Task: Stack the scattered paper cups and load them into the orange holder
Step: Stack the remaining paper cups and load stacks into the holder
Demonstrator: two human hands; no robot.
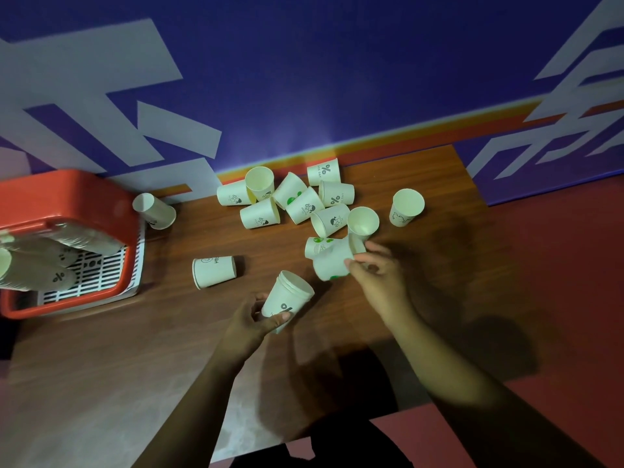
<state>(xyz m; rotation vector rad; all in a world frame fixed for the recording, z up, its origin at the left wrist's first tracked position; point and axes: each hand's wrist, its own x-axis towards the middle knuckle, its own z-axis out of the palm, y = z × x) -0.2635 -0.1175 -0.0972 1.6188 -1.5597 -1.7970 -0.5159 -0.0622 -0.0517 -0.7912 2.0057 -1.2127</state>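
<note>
Far left, the orange plastic holder (67,194) is cut off by the left edge; the white paper-cup stacks (37,265) in it are blurred and partly out of view. The white paper cup (332,261) gripped by the right hand (378,275) is motion-blurred, print unreadable. The nested white cup stack (287,298) in the left hand (250,319): count indeterminable.

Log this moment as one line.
left hand: holds cup stack | right hand: grips single cup | loose cups: on table | orange holder: partly loaded

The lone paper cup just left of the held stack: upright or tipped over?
Tipped over. The paper cup lies on its side on the table, its rim facing the orange holder, its printed side wall up.
</note>
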